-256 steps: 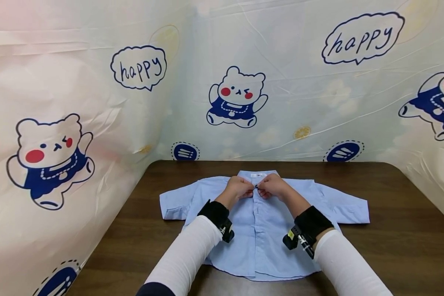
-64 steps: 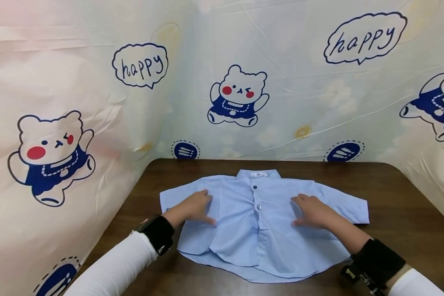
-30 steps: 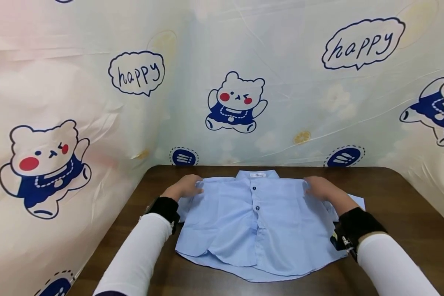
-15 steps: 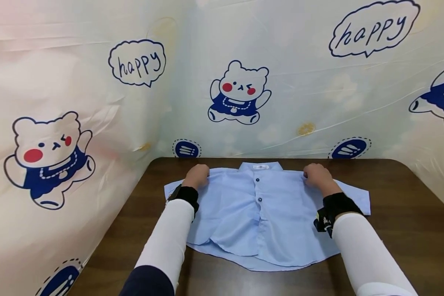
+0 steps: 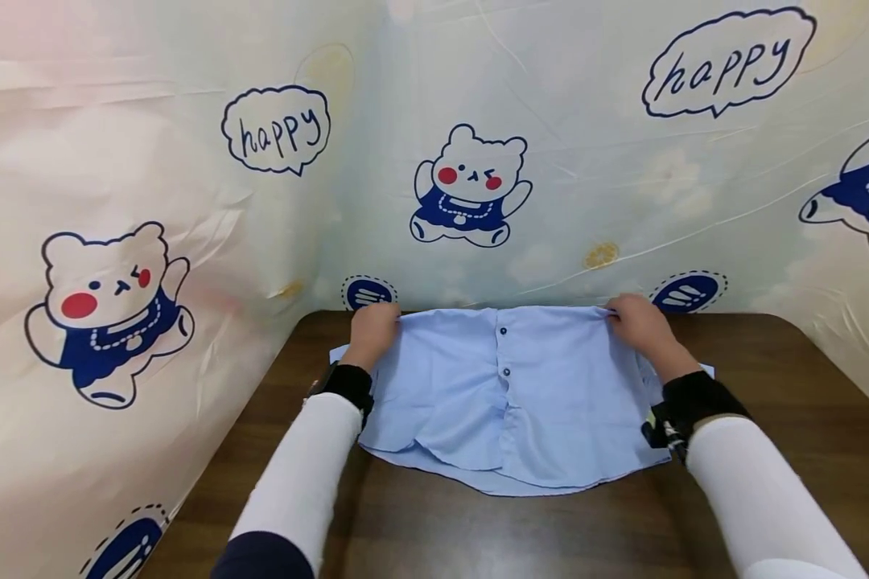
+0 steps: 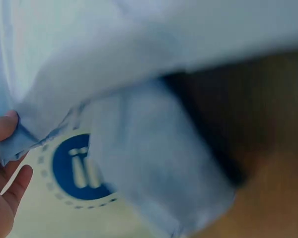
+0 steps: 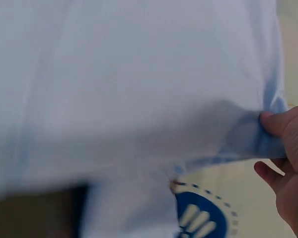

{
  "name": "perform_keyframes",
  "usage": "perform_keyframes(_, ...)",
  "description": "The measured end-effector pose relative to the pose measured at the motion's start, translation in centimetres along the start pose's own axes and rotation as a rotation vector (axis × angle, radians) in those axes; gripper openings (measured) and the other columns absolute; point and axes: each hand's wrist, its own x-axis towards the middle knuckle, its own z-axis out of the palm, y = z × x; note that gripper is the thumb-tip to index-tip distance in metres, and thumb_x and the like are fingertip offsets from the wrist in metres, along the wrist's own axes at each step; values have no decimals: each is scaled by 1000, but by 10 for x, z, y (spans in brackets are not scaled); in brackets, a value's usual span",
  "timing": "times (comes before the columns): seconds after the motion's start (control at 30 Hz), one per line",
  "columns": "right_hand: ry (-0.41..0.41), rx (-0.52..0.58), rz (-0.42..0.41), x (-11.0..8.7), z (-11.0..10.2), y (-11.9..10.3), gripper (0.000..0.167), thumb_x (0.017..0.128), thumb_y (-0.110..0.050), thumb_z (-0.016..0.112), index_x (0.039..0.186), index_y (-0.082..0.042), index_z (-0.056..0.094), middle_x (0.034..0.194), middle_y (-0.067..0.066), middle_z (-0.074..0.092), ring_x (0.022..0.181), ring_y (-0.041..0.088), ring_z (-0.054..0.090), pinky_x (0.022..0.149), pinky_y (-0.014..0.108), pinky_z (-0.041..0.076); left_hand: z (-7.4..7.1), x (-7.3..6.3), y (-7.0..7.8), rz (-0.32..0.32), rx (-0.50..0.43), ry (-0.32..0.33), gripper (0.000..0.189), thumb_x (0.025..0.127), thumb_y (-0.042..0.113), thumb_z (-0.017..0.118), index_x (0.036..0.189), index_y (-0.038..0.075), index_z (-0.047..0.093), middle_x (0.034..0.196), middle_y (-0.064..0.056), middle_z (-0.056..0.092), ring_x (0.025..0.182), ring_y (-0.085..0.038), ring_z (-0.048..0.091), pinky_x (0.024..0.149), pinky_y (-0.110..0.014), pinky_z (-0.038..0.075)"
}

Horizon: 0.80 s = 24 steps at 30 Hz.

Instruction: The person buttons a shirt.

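A light blue shirt (image 5: 507, 394) hangs raised off the table's (image 5: 768, 418) far edge, pinched at each shoulder: left hand (image 5: 373, 325) at 9 o'clock, right hand (image 5: 639, 323) at 3, hem trailing toward 6.

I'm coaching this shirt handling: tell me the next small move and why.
Probably lift the shirt clear and turn it over. The left hand and right hand pinch its shoulders, raised at the far edge, while the hem rests on the table.
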Motion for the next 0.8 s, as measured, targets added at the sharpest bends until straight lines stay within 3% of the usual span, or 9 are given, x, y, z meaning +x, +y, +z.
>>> perform_keyframes(0.17,107,13,-137,-27,-30,-8,10,82,7,67,92,8,66,87,21,66,82,38,61,74,53,48,-27,-21,-5,115,-78,192,14,84,2,72,72,8,65,71,-7,65,64,-24,62,58,-38,50)
perform_keyframes(0.27,151,-8,-237,-53,-42,-15,15,76,8,73,90,5,67,84,16,66,79,33,61,70,50,50,-41,-42,-7,227,-101,256,8,81,0,73,79,6,70,75,-7,68,68,-24,64,62,-38,52)
perform_keyframes(0.43,225,-27,-524,-99,-48,-25,34,55,9,83,83,-3,67,80,5,65,74,22,59,66,42,51,-53,-88,-10,432,-151,307,19,68,-7,78,80,4,67,78,-7,68,74,-25,64,69,-40,52)
perform_keyframes(0.5,224,-27,-604,-116,-46,-28,38,50,7,83,80,-8,66,79,0,64,73,19,58,67,38,49,-55,-107,-9,494,-181,291,25,63,-8,80,79,5,65,83,-8,69,79,-25,65,72,-40,53)
perform_keyframes(0.57,192,-24,-633,-133,-40,-32,40,48,5,82,80,-13,65,81,-5,62,75,16,56,71,34,47,-56,-125,-7,534,-208,239,28,61,-7,81,77,6,63,90,-9,70,85,-25,66,75,-40,55)
perform_keyframes(0.8,-17,2,-589,-180,-15,-39,47,50,4,78,78,-28,57,99,-5,60,87,14,56,73,33,53,-52,-171,1,575,-246,-46,29,62,1,82,76,13,59,110,-12,69,105,-25,65,85,-39,54)
